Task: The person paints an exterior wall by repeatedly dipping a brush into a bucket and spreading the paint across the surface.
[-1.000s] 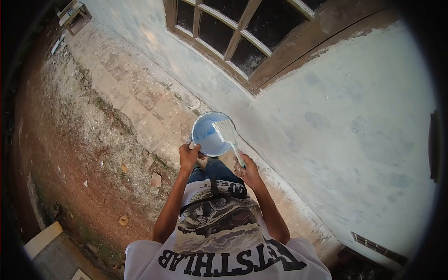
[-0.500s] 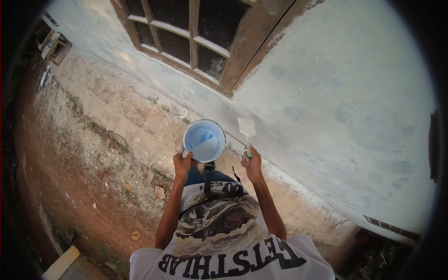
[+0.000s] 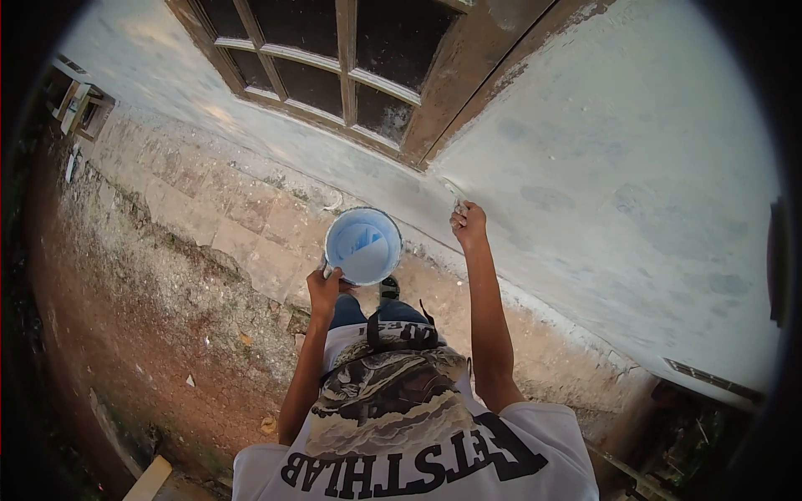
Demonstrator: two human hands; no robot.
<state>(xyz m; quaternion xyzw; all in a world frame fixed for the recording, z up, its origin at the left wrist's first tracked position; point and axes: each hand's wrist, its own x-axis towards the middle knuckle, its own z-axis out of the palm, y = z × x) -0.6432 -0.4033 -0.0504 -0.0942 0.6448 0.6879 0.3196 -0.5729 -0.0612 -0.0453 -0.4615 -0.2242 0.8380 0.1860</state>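
My left hand (image 3: 324, 288) grips the rim of a paint bucket (image 3: 332, 242) in front of my waist, thumb over the edge. Inside the bucket lies pale blue-white paint (image 3: 366, 261). My right hand (image 3: 469, 224) is closed round the handle of a paintbrush (image 3: 454, 189), arm stretched out to the wall. The brush head is seen edge-on, right at the painted wall (image 3: 568, 167) just below the lower corner of the window frame (image 3: 416, 154). Part of the brush handle is hidden by my fingers.
A paved ledge (image 3: 209, 213) runs along the wall's foot, with a broken edge dropping to rough dirt ground (image 3: 167, 334). A small wooden bench (image 3: 79, 108) stands far left. Low in the wall at right is a vent (image 3: 710, 380). A pale plank (image 3: 150, 480) lies at bottom left.
My right hand has moved up and forward with the paintbrush, from beside the bucket to the wall under the window corner. The bucket stays in my left hand, nearly in place.
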